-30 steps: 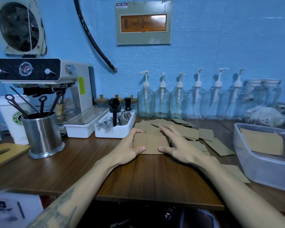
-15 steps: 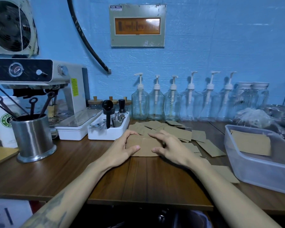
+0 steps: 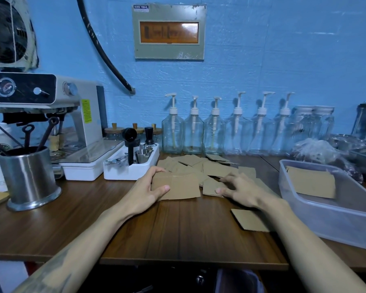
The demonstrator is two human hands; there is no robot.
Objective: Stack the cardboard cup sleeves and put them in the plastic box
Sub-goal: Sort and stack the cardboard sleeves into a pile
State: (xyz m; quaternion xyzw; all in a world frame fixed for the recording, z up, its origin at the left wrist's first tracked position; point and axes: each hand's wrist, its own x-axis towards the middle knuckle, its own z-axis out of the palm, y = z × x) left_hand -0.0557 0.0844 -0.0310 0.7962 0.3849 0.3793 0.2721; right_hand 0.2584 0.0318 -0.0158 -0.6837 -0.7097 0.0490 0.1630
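A small stack of flat brown cardboard sleeves (image 3: 182, 186) lies on the wooden table, and my left hand (image 3: 150, 187) grips its left end, thumb in front and fingers behind. My right hand (image 3: 239, 191) rests fingers-down on another flat sleeve (image 3: 211, 188) just to the right. Several loose sleeves (image 3: 201, 163) are scattered behind both hands, and one lone sleeve (image 3: 247, 219) lies by my right forearm. The clear plastic box (image 3: 325, 216) stands at the right with sleeves (image 3: 311, 181) inside it.
A white tool tray (image 3: 133, 170) sits just left of the sleeves, with an espresso machine (image 3: 76, 123) behind it. A steel utensil pot (image 3: 29, 178) stands far left. Glass pump bottles (image 3: 215, 134) line the back wall. The table's front edge (image 3: 188, 261) is near me.
My right hand has come off the stack and moved right onto a separate sleeve. My left hand stays on the stack's left end. The camera view has shifted right.
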